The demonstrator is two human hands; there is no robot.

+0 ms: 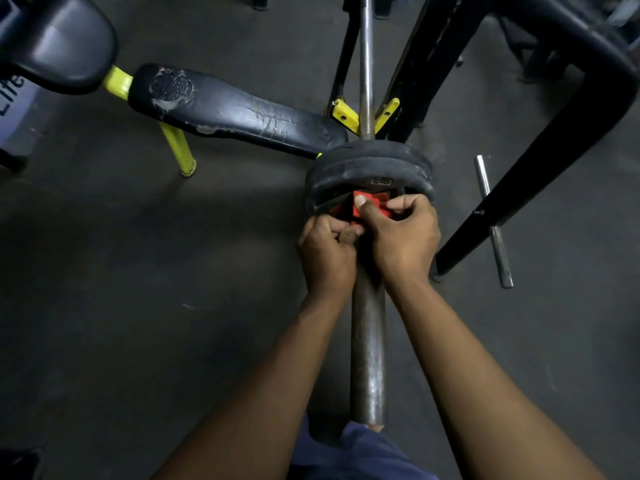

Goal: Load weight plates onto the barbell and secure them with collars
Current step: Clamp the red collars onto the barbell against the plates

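Observation:
The barbell's steel sleeve [367,348] runs straight away from me, and its thin shaft [366,64] rests in a yellow rack cradle [346,116]. Two black rubber weight plates [367,161] sit side by side on the sleeve. A red collar [372,202] is on the sleeve, pressed against the near plate. My left hand [327,254] grips the collar's left side. My right hand [401,233] wraps over its top and right side, thumb pressed on the red part. Most of the collar is hidden under my fingers.
A worn black bench [225,105] with yellow legs lies to the left. Black rack posts [519,188] slant down on the right. A loose short steel bar [493,223] lies on the dark rubber floor beside them.

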